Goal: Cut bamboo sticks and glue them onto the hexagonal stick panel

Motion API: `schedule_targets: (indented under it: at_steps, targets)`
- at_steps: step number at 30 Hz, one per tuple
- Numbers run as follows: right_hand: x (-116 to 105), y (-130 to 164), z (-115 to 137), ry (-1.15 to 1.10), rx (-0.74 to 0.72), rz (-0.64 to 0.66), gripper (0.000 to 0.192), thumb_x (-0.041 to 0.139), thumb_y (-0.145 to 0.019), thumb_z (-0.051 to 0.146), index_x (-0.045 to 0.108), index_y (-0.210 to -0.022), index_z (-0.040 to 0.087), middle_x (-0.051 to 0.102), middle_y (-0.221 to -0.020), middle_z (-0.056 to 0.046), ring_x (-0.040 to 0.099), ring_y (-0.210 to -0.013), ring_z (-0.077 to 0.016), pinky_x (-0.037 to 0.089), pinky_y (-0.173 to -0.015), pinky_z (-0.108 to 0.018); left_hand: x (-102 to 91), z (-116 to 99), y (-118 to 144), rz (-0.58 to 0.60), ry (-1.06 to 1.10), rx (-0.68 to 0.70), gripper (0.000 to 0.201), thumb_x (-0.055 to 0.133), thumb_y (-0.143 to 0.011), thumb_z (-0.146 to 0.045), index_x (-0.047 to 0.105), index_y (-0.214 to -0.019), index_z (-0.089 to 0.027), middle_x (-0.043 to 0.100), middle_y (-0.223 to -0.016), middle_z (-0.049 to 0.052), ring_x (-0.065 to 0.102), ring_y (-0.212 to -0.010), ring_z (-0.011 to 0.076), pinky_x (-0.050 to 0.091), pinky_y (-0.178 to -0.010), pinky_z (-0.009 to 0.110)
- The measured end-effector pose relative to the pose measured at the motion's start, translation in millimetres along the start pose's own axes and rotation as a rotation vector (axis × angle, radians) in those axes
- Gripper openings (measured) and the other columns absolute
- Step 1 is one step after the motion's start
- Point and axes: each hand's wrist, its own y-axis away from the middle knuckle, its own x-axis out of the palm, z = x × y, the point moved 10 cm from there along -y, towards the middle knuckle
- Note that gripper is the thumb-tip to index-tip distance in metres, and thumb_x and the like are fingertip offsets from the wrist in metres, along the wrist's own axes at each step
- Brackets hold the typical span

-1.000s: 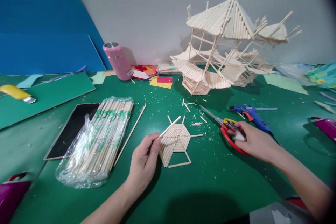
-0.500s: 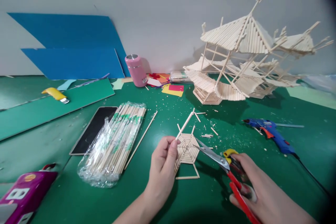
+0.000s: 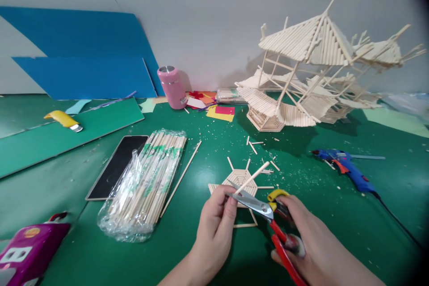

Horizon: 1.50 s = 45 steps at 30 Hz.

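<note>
My left hand (image 3: 214, 225) pinches a thin wooden stick (image 3: 252, 177) that slants up to the right. My right hand (image 3: 313, 250) grips red-and-yellow scissors (image 3: 268, 214), whose blades reach to the stick right at my left fingertips. Beneath both lies a flat hexagonal panel of glued sticks (image 3: 241, 178) on the green table, partly hidden by my fingers and the blades.
A plastic-wrapped bundle of sticks (image 3: 147, 183) and a dark phone (image 3: 117, 172) lie to the left, a blue glue gun (image 3: 345, 167) to the right. A tall stick-built pavilion model (image 3: 311, 76) stands at the back, near a pink cup (image 3: 171, 87). A purple box (image 3: 27, 250) sits at front left.
My right hand picked the scissors off the table and brought them to the stick. My left hand turned the stick to slant rightwards. The view shifted.
</note>
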Motion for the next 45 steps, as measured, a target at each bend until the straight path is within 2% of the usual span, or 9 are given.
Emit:
schedule_targets:
  at_steps: [9, 13, 18, 29, 33, 37, 40, 43, 45]
  targets:
    - [1.8, 2.9, 9.9, -0.041, -0.003, -0.027, 0.053, 0.059, -0.062, 0.024, 0.036, -0.110, 0.021, 0.061, -0.091, -0.009, 0.063, -0.080, -0.0256, 0.053, -0.064, -0.038, 3.7, 0.2, 2.2, 0.059, 0.009, 0.019, 0.015, 0.036, -0.091, -0.026, 0.049, -0.087, -0.021, 0.046, -0.075, -0.001, 0.041, -0.065, 0.0111, 0.035, -0.059, 0.023]
    - [1.1, 6.3, 9.1, -0.099, 0.003, -0.020, 0.046, 0.057, -0.066, 0.024, 0.039, -0.109, 0.021, 0.062, -0.093, -0.009, 0.063, -0.082, -0.0250, 0.053, -0.064, -0.036, 6.1, -2.8, 2.7, 0.100, 0.008, 0.034, 0.014, 0.037, -0.091, -0.024, 0.050, -0.086, -0.021, 0.046, -0.074, -0.001, 0.041, -0.065, 0.0105, 0.034, -0.059, 0.022]
    - [4.0, 8.1, 4.6, -0.146, 0.016, 0.051, 0.046, 0.055, -0.073, 0.023, 0.037, -0.116, 0.021, 0.060, -0.100, -0.009, 0.060, -0.090, -0.0223, 0.049, -0.074, -0.034, 5.3, -3.9, 1.1, 0.104, 0.033, 0.051, 0.013, 0.038, -0.091, -0.024, 0.050, -0.088, -0.021, 0.047, -0.076, -0.001, 0.042, -0.067, 0.0106, 0.035, -0.060, 0.021]
    - [15.7, 13.2, -1.6, -0.253, 0.115, 0.130, 0.045, 0.052, -0.075, 0.022, 0.036, -0.117, 0.020, 0.061, -0.091, -0.005, 0.060, -0.076, -0.0160, 0.049, -0.067, -0.028, 7.1, -5.2, 2.7, 0.089, -0.084, 0.088, 0.015, 0.037, -0.090, -0.021, 0.050, -0.085, -0.019, 0.049, -0.074, 0.000, 0.044, -0.065, 0.0112, 0.037, -0.061, 0.022]
    - [16.3, 15.8, 1.6, -0.220, 0.112, 0.131, 0.042, 0.053, -0.074, 0.025, 0.039, -0.113, 0.019, 0.061, -0.095, -0.007, 0.060, -0.084, -0.0193, 0.047, -0.078, -0.034, 7.5, -8.0, 4.5, 0.061, -0.209, 0.117, 0.015, 0.036, -0.089, -0.019, 0.049, -0.080, -0.019, 0.047, -0.069, -0.002, 0.042, -0.060, 0.0108, 0.035, -0.056, 0.021]
    - [15.4, 20.0, 0.1, -0.168, 0.126, 0.080, 0.059, 0.061, -0.065, 0.029, 0.035, -0.117, 0.017, 0.061, -0.094, -0.010, 0.058, -0.089, -0.0245, 0.046, -0.077, -0.037, 6.4, -15.8, 6.7, 0.034, -0.278, 0.172, 0.015, 0.036, -0.089, -0.016, 0.048, -0.081, -0.019, 0.047, -0.067, -0.002, 0.042, -0.058, 0.0106, 0.035, -0.053, 0.020]
    - [13.7, 21.1, 3.1, -0.142, 0.094, 0.070, 0.049, 0.054, -0.071, 0.028, 0.036, -0.115, 0.018, 0.061, -0.094, -0.010, 0.058, -0.085, -0.0230, 0.046, -0.073, -0.037, 8.8, -20.8, 7.1, 0.053, -0.306, 0.204, 0.015, 0.036, -0.088, -0.014, 0.049, -0.081, -0.019, 0.049, -0.067, -0.002, 0.044, -0.057, 0.0106, 0.036, -0.053, 0.020]
    - [16.9, 20.2, 7.1, -0.128, 0.044, 0.130, 0.032, 0.045, -0.077, 0.026, 0.038, -0.107, 0.019, 0.061, -0.087, -0.008, 0.058, -0.074, -0.0203, 0.046, -0.064, -0.034, 11.7, -23.7, 7.2, 0.078, -0.335, 0.224, 0.015, 0.036, -0.088, -0.014, 0.049, -0.081, -0.018, 0.051, -0.069, -0.001, 0.047, -0.059, 0.0113, 0.037, -0.054, 0.020]
    - [18.5, 19.2, 6.3, -0.111, 0.041, 0.157, 0.028, 0.046, -0.076, 0.025, 0.038, -0.102, 0.019, 0.061, -0.081, -0.007, 0.056, -0.068, -0.0191, 0.045, -0.060, -0.032, 12.8, -25.3, 7.5, 0.084, -0.348, 0.238, 0.015, 0.036, -0.087, -0.013, 0.049, -0.081, -0.018, 0.052, -0.069, 0.000, 0.048, -0.060, 0.0113, 0.038, -0.055, 0.020]
